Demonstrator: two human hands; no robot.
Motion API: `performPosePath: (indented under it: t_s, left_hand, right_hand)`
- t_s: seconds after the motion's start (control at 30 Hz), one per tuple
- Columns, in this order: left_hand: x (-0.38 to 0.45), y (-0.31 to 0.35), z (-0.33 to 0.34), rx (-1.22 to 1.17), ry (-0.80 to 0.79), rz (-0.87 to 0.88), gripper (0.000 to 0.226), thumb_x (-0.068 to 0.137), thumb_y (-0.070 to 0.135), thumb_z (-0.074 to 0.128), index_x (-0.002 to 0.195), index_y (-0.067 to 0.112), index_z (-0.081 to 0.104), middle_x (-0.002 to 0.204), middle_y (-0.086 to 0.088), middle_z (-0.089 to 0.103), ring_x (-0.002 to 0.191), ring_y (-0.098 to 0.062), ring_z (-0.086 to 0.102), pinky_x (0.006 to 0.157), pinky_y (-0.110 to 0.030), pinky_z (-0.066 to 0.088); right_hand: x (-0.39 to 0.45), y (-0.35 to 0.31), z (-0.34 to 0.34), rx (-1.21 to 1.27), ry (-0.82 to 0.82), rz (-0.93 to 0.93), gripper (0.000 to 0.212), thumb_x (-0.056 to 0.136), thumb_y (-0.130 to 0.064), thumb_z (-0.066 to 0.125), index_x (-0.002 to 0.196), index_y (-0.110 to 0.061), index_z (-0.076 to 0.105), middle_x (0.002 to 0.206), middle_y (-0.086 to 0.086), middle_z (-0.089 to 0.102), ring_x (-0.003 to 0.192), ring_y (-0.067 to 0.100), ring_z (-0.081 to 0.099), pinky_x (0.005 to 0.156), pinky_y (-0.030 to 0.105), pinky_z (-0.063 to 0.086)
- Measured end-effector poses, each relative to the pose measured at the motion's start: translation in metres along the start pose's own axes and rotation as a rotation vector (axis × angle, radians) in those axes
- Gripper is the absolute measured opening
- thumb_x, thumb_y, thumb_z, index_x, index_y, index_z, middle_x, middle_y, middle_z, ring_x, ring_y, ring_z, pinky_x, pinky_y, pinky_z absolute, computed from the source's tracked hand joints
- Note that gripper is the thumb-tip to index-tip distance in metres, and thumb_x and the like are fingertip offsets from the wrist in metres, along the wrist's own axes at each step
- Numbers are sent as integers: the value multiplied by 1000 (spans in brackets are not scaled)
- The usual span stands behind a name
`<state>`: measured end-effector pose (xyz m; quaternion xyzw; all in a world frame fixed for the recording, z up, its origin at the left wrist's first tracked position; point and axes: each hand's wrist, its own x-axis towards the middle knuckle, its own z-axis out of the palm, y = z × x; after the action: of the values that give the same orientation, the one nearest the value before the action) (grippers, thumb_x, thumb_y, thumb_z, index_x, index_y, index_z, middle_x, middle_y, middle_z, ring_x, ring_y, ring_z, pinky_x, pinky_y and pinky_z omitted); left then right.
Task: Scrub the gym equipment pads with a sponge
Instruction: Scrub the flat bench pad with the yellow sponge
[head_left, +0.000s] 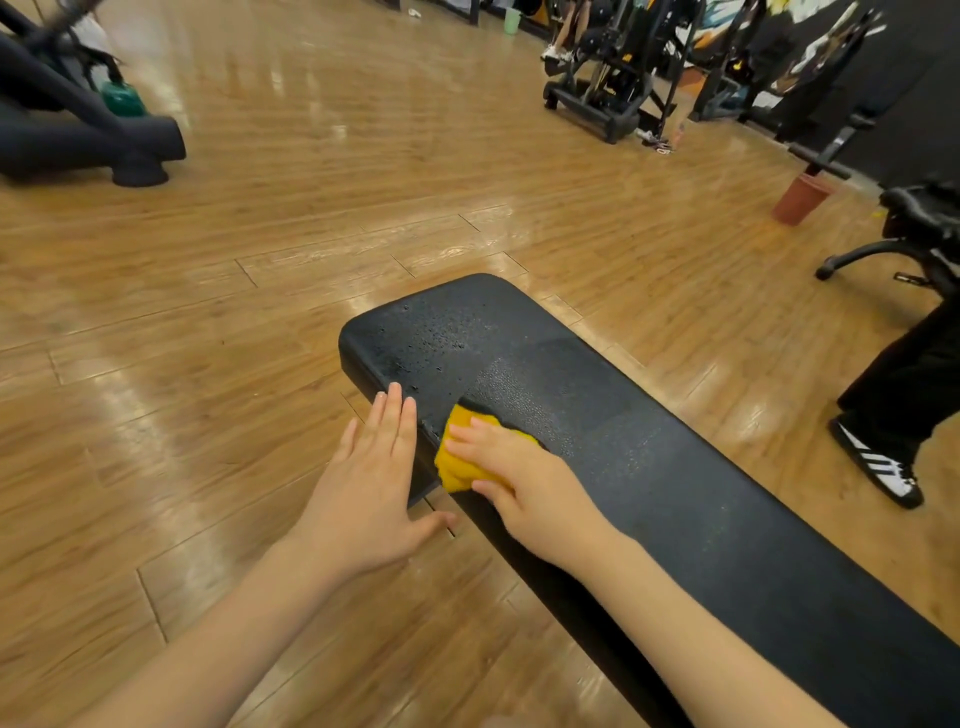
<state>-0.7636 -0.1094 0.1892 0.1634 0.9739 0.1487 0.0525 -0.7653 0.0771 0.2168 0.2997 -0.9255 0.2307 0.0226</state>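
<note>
Mid-scrub, the right hand (511, 480) clutches the yellow sponge (460, 462) on the bench pad's (649, 431) near edge, the left hand (371, 478) flat and released alongside; next, I judge, the droplet-beaded far end.

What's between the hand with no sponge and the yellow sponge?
In the head view, only the wet near edge of the black bench pad separates the flat left hand from the yellow sponge under the right hand.

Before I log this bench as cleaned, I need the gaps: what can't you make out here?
Head view only:
- Sponge: mostly covered by the right hand.
- Bench pad: near end cut off by the frame's lower right edge; its frame hidden underneath.
- Left hand: contact with the pad's side unclear.
</note>
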Motion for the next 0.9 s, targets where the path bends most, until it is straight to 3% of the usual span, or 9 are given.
performPosePath:
  t_s: [0.13, 0.2, 0.27, 0.37, 0.57, 0.7, 0.77, 0.9]
  left_hand:
    - [-2, -4, -1, 21, 30, 4, 113, 65, 84, 14, 138, 10, -28, 145, -7, -36, 136, -19, -29, 115, -38, -7]
    - [-3, -3, -2, 60, 7, -18, 109, 79, 80, 30, 138, 10, -31, 145, -7, -39, 138, -20, -30, 117, -39, -7]
    - [-3, -1, -4, 64, 1, -47, 107, 84, 74, 36, 135, 10, -34, 145, -7, -40, 138, -20, -31, 117, -39, -9]
    - [2, -1, -6, -2, 45, -89, 111, 83, 74, 38, 142, 7, -29, 143, -7, -40, 136, -20, -32, 114, -36, -11]
    - [5, -9, -5, -3, 13, -82, 114, 79, 77, 39, 130, 11, -39, 142, -8, -43, 138, -22, -32, 116, -37, -11]
    - [6, -13, -4, -8, -10, -55, 117, 75, 82, 37, 127, 15, -42, 141, -6, -45, 136, -20, -36, 115, -35, -13]
    - [7, -14, -3, -6, -9, -38, 117, 61, 89, 20, 125, 17, -46, 139, -4, -48, 132, -19, -41, 113, -33, -16]
    - [7, -17, -1, -26, -13, -35, 111, 50, 85, 2, 122, 18, -50, 133, -1, -54, 126, -17, -46, 110, -32, -17]
  right_hand:
    - [-5, 1, -16, 231, -23, 61, 39, 85, -12, 50, 123, -17, 57, 129, -11, 48, 125, -4, 33, 105, 4, 21]
    - [4, 16, -33, 305, 79, 167, 43, 81, -14, 49, 122, -26, 52, 123, -10, 50, 116, -6, 42, 101, 4, 26]
    - [23, 45, -52, 252, 216, 290, 42, 81, -16, 49, 123, -18, 54, 122, -5, 53, 113, 2, 48, 101, 13, 31]
    - [55, 93, -73, 103, 296, 519, 36, 91, -4, 51, 127, -5, 54, 130, 9, 54, 121, 16, 47, 94, 16, 29]
    - [90, 116, -50, -93, 239, 717, 37, 96, -12, 45, 132, -16, 50, 132, 9, 54, 122, 28, 47, 91, 29, 35]
    - [93, 83, -34, -126, 179, 581, 40, 96, -15, 46, 135, -20, 47, 142, 2, 46, 130, 23, 40, 101, 29, 29]
    - [91, 57, -22, -125, 129, 477, 41, 96, -15, 47, 137, -22, 45, 145, -1, 41, 135, 18, 35, 105, 26, 23]
    - [73, 14, -1, -89, 93, 218, 41, 93, -11, 50, 134, -17, 48, 143, -1, 44, 135, 14, 34, 101, 7, 12]
